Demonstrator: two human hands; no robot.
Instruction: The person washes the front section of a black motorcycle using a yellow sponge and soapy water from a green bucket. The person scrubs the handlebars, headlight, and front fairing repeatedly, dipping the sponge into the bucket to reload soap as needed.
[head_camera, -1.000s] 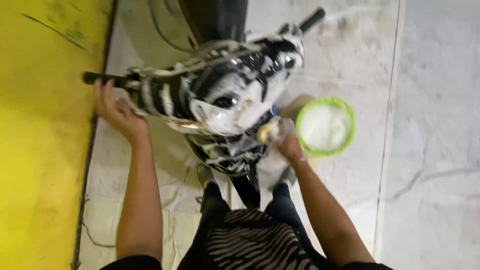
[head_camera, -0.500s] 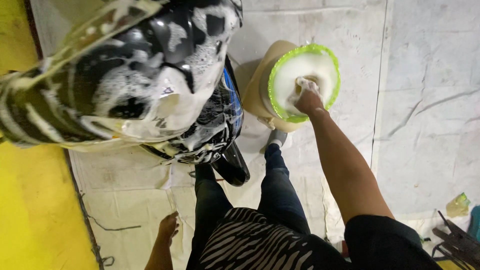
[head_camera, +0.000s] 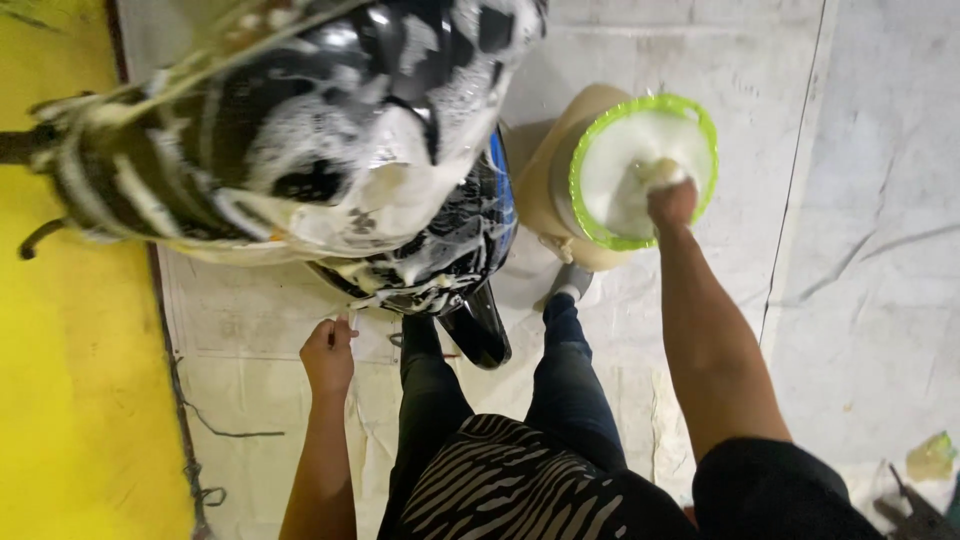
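Observation:
A black motorcycle (head_camera: 300, 150) covered in white soap foam fills the upper left. My right hand (head_camera: 670, 200) reaches into a green-rimmed bucket (head_camera: 585, 215) of white suds and is closed on a foamy sponge (head_camera: 650, 175). My left hand (head_camera: 328, 355) hangs loosely curled below the bike's front, holding nothing that I can make out. My legs in dark jeans stand just behind the front wheel (head_camera: 478, 325).
The floor is pale concrete (head_camera: 880, 200) with a seam line on the right. A yellow painted strip (head_camera: 70, 400) runs down the left side. A thin cable (head_camera: 215, 430) lies near its edge. Some scraps (head_camera: 930, 455) lie at the lower right.
My right hand went from the bike's side to the bucket and now sits in the suds. My left hand let go of the handlebar and dropped to my side.

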